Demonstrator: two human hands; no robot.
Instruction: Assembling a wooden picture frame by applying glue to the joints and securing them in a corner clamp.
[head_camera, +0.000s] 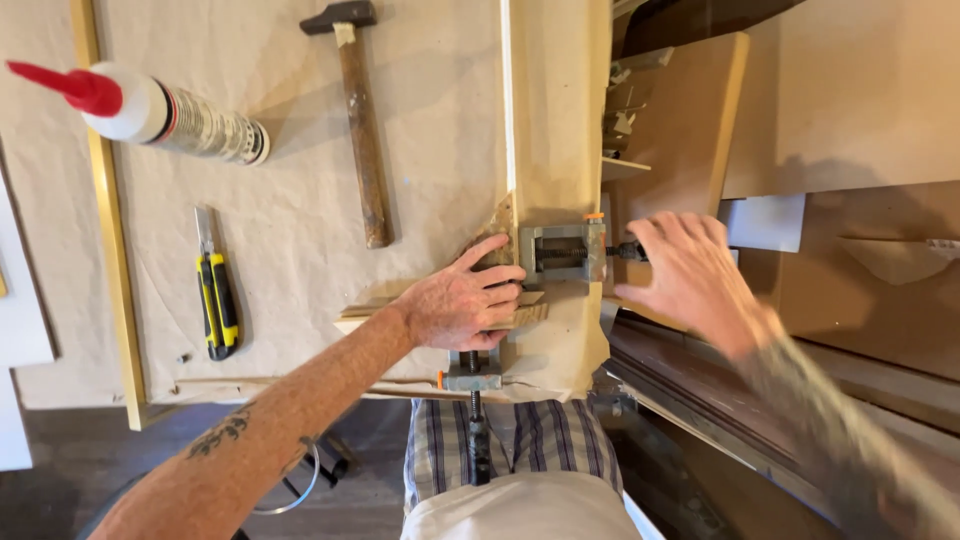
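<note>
Head view: looking down at a work table covered in brown paper.
Clamp: a grey metal corner clamp with orange tips sits at the near right corner of the table. One screw handle points right, and another dark screw handle points down toward the person's lap.
Wood: thin pale wooden strips lie flat and meet in the clamp's corner.
Left hand: the left hand lies flat on top of the wooden strips, just left of the clamp. Its fingers are spread and press down, not wrapped around anything.
Right hand: the right hand is at the right end of the clamp, fingers at the screw handle. It is blurry, so I cannot tell if it is gripping.
Hammer: an old hammer with a wooden handle and dark head lies above the left hand.
Knife: a yellow and black utility knife lies well to the left.
Tube: a white tube with a red nozzle lies at the far left.
Lap: checked shorts show below the table.
</note>
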